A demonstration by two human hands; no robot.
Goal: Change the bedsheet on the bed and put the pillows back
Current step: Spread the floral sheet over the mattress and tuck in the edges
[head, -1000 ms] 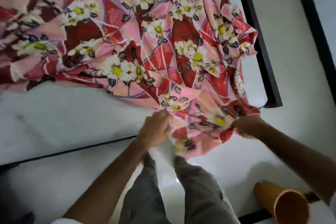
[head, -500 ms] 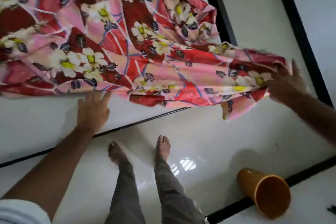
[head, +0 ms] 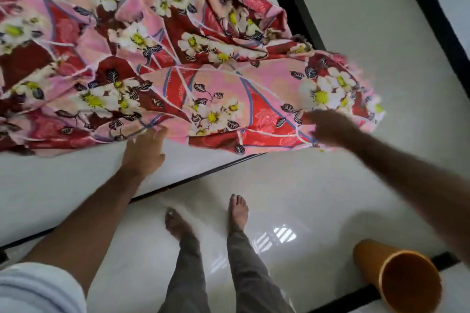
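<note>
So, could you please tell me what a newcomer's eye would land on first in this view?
The floral bedsheet, pink and red with white flowers, dominates the upper left, bunched over the white mattress. At its near edge, the left hand reaches with fingers extended, while the right hand, blurred, is at the corner that juts past the bed. An orange tube lies on the glossy floor at lower right.

**Floral sheet rumpled over a bare mattress**

The bedsheet (head: pixel 203 79), pink and red with white, yellow-centred flowers and dark leaves, lies creased across the white bed (head: pixel 58 185). Its near edge leaves a strip of mattress bare, and its right corner is lifted past the bed's corner, blurred.
</note>
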